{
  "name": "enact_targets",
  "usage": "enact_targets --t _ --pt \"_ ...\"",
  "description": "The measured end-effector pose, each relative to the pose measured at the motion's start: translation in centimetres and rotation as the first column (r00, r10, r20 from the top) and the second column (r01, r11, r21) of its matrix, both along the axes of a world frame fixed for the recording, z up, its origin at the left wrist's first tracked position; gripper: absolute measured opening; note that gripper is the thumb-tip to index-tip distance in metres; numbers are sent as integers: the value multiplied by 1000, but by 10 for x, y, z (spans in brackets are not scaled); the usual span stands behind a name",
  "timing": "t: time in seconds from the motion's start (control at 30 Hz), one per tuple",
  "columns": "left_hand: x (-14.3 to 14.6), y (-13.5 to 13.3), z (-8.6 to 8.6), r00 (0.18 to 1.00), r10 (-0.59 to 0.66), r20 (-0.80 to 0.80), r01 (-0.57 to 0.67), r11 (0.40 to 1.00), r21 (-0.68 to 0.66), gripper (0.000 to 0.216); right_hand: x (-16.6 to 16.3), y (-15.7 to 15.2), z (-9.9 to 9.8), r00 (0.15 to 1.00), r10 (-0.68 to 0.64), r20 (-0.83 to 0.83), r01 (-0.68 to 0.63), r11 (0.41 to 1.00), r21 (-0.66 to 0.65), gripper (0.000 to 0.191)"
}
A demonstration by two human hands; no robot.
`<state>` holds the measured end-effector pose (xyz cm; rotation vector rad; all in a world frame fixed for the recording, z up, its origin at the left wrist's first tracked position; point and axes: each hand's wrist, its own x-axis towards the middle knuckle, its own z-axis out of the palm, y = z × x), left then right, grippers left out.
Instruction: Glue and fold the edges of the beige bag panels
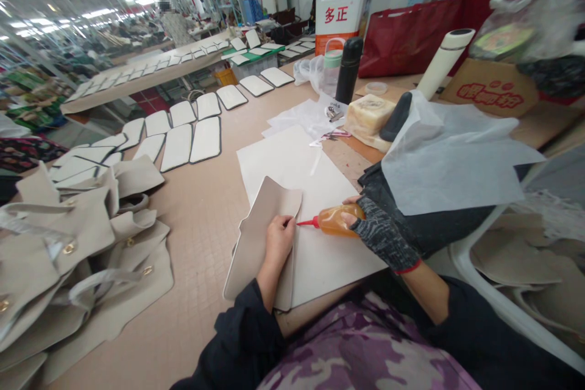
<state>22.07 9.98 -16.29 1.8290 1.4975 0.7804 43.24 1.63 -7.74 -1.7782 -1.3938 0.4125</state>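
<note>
My left hand (280, 242) is closed on the near edge of a beige leather bag piece (256, 228), fingers pinching its folded side. Gloved in grey fingerless knit, my right hand (372, 225) wraps round a glue bottle (337, 220) of amber liquid. The bottle lies nearly level, and its red nozzle tip points left, right beside my left fingertips at the piece's edge. Whether the tip touches the leather I cannot tell. Beneath both hands is a white sheet (338, 268) on the tan tabletop (192, 225).
Beige bag parts with handles (82, 256) are heaped at the left. Several white dark-edged panels (178, 146) stretch in rows behind. At the back right stand a black thermos (350, 70), a large can (340, 12) and a white flask (445, 64). White paper (457, 158) drapes at the right.
</note>
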Motion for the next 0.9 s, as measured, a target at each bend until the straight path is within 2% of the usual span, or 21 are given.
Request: enact_targets --t 0.2,0.5,0.9 --pt "-1 -1 -4 1000 5 17 -5 1000 2 15 -3 -10 -14 999 35 -41 -36 999 -25 34" --pt "-1 -1 -5 999 25 20 -25 1000 1 15 -11 -23 -9 996 57 -70 -59 998 -29 31" --pt "0 -2 -2 999 38 38 -37 999 -25 16 -18 -43 -18 976 104 -191 -121 989 -82 32"
